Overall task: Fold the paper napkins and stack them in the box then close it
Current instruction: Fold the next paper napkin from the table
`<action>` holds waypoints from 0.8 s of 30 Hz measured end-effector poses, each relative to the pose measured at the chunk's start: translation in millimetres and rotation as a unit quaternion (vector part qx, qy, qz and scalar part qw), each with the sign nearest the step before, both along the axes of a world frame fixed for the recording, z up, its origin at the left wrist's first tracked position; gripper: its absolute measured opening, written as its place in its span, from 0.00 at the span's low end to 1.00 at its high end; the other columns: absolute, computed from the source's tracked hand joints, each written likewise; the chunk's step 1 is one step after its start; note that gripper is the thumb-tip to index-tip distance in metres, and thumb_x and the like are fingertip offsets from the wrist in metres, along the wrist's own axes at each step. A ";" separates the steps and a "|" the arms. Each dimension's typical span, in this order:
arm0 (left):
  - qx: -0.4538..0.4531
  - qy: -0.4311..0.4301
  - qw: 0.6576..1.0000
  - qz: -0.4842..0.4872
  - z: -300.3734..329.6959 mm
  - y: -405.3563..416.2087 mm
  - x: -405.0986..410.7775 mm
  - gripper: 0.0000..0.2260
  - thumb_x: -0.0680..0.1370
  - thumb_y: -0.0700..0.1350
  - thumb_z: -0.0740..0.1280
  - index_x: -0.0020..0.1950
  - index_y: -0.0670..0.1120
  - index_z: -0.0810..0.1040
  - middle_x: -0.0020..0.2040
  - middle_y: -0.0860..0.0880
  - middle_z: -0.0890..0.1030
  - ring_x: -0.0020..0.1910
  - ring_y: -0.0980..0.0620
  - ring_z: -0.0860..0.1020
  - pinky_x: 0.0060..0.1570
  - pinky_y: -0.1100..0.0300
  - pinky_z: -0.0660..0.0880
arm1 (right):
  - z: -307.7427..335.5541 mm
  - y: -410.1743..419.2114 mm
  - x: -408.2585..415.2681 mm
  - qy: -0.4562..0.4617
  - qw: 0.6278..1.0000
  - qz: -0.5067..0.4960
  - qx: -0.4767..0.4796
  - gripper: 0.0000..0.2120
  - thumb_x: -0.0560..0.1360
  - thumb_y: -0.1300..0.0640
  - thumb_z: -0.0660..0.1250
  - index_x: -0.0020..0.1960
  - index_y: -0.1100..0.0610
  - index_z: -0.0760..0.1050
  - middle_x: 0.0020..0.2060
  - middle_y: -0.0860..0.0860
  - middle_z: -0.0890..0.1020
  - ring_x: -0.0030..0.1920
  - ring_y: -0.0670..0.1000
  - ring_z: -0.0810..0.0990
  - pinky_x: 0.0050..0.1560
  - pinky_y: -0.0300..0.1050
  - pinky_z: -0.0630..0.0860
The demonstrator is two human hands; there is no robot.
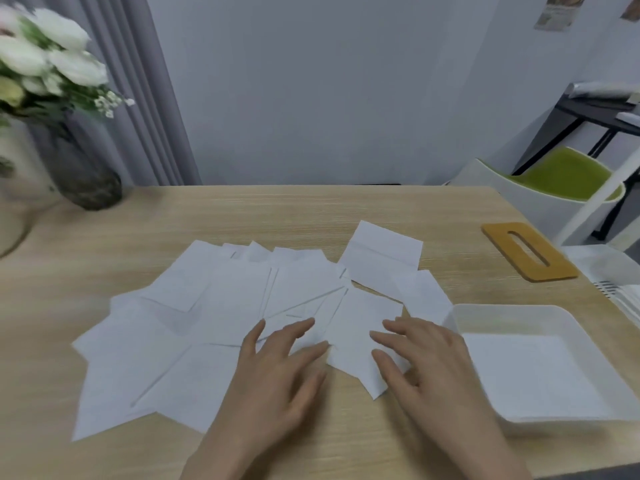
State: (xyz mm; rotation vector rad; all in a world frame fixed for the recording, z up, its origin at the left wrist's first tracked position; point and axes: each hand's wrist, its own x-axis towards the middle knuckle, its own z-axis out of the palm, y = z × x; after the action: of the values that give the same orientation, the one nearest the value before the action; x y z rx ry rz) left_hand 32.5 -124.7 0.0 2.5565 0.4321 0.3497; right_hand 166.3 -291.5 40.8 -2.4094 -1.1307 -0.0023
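At the far left stands a vase [90,183] of white flowers [48,57]. On the wooden table [242,209], a loose spread of unfolded napkins [180,327] covers the left and middle, many overlapping. Over its near edge the left hand [277,368] lies with fingers straight and slightly spread, resting on the sheets. Just beside it, the right hand [426,365] rests with fingers likewise straight and holding nothing, touching a smaller napkin [360,344] between the two hands.

This looks like the folding step, early on: the open white box [485,315] at the near right seems to hold no clear stack, though white on white is hard to judge. Next, one sheet must be creased flat, edges matched, then carried right into the box. The tan slotted lid [498,240] lies farther right, well apart.

No brand or label is legible; the wall poster [557,12] is too blurred.
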 end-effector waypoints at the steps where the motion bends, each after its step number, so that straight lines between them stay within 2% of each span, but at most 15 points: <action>1: 0.006 0.013 1.000 0.011 -2.8 6.0 -5.3 0.20 0.78 0.59 0.54 0.64 0.58 0.79 0.72 0.59 0.69 0.69 0.63 0.68 0.76 0.48 0.46 | -5.0 6.0 0.2 0.005 1.000 0.012 -0.021 0.13 0.79 0.45 0.60 0.61 0.41 0.77 0.63 0.37 0.74 0.68 0.39 0.66 0.66 0.36 0.51; 3: 0.021 0.021 0.999 0.037 -9.0 16.7 -16.0 0.19 0.79 0.57 0.55 0.63 0.57 0.79 0.72 0.57 0.70 0.69 0.62 0.69 0.76 0.46 0.48 | -14.0 17.4 1.0 0.011 0.998 0.033 -0.045 0.14 0.80 0.44 0.57 0.64 0.38 0.73 0.65 0.34 0.69 0.69 0.35 0.60 0.66 0.33 0.46; 6: 0.037 0.013 0.994 0.102 -19.9 31.4 -30.7 0.19 0.78 0.55 0.55 0.59 0.53 0.83 0.67 0.51 0.77 0.65 0.56 0.75 0.72 0.42 0.57 | -22.8 38.4 -0.6 0.025 0.996 0.062 -0.057 0.15 0.80 0.44 0.55 0.65 0.38 0.71 0.65 0.34 0.68 0.69 0.33 0.58 0.67 0.34 0.46; 10: 0.057 0.045 0.979 0.190 -31.6 46.3 -39.3 0.19 0.77 0.52 0.56 0.59 0.50 0.82 0.65 0.47 0.78 0.67 0.48 0.74 0.69 0.38 0.60 | -34.4 70.7 -6.6 0.061 0.992 0.103 -0.037 0.15 0.80 0.47 0.57 0.65 0.41 0.72 0.66 0.36 0.69 0.70 0.35 0.57 0.67 0.36 0.50; 12: 0.072 0.076 0.972 0.212 -38.3 50.6 -40.5 0.23 0.78 0.54 0.52 0.63 0.48 0.80 0.68 0.46 0.76 0.70 0.44 0.72 0.69 0.36 0.59 | -40.2 84.7 -11.0 0.065 0.990 0.117 -0.034 0.15 0.80 0.47 0.58 0.65 0.41 0.72 0.68 0.37 0.68 0.72 0.36 0.55 0.65 0.36 0.50; 15: 0.076 0.098 0.964 0.235 -46.9 54.5 -41.8 0.27 0.78 0.57 0.50 0.69 0.47 0.76 0.71 0.45 0.73 0.73 0.43 0.67 0.72 0.39 0.50 | -49.7 102.2 -15.5 0.043 0.989 0.136 -0.045 0.17 0.80 0.46 0.56 0.68 0.40 0.68 0.73 0.38 0.60 0.74 0.38 0.45 0.69 0.39 0.43; 19: 0.116 0.103 0.960 0.235 -53.1 55.6 -43.7 0.26 0.79 0.58 0.52 0.68 0.45 0.78 0.69 0.44 0.76 0.69 0.42 0.73 0.68 0.40 0.53 | -60.9 124.7 -17.9 -0.004 0.986 0.145 -0.084 0.22 0.80 0.40 0.50 0.74 0.40 0.60 0.77 0.43 0.50 0.75 0.43 0.36 0.67 0.38 0.28; 20: 0.123 0.102 0.959 0.236 -54.2 55.7 -43.7 0.26 0.79 0.58 0.52 0.68 0.45 0.78 0.69 0.44 0.76 0.69 0.42 0.73 0.68 0.39 0.54 | -63.5 130.4 -17.2 -0.013 0.985 0.141 -0.095 0.23 0.80 0.40 0.49 0.75 0.40 0.59 0.77 0.44 0.48 0.75 0.44 0.34 0.67 0.40 0.28; 24: 0.136 0.105 0.956 0.238 -58.3 56.1 -43.9 0.26 0.79 0.58 0.52 0.68 0.46 0.77 0.69 0.45 0.75 0.70 0.43 0.72 0.68 0.39 0.54 | -73.1 147.4 -12.8 -0.035 0.982 0.113 -0.145 0.26 0.80 0.38 0.46 0.76 0.43 0.56 0.78 0.47 0.46 0.75 0.49 0.34 0.73 0.52 0.36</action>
State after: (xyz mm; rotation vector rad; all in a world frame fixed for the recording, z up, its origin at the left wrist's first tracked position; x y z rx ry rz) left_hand -11.4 -68.5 -58.3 2.7439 1.1618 0.3233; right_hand 153.5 -144.1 -32.3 -2.5306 -1.5232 0.1650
